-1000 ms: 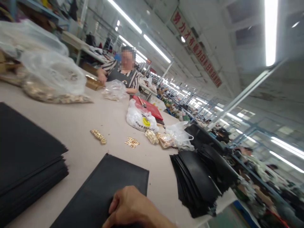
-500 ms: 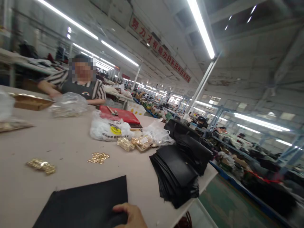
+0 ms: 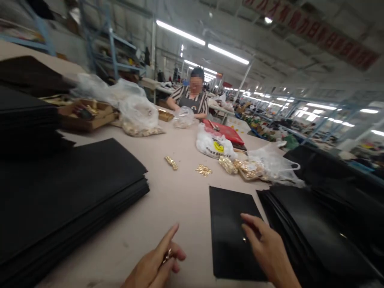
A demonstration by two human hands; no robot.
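- The left hand (image 3: 156, 262) hovers just above the table (image 3: 180, 200), fingers loosely curled around a small gold fitting (image 3: 167, 256) pinched beside the index finger; a grip this light could let it slip and roll off the near edge.
- The right hand (image 3: 267, 250) lies open, fingertips pressing the black panel (image 3: 231, 228) flat on the table; a sideways push could skew it against the fanned black stack (image 3: 315, 232) touching its right edge.
- The tall black sheet pile (image 3: 69, 200) on the left sits near the left hand; an elbow could topple its overhanging corner.
- Farther off, loose gold hardware (image 3: 203, 170) lies scattered, easily swept away.
- Beyond, plastic bags (image 3: 214, 146) and a seated person (image 3: 192, 98).
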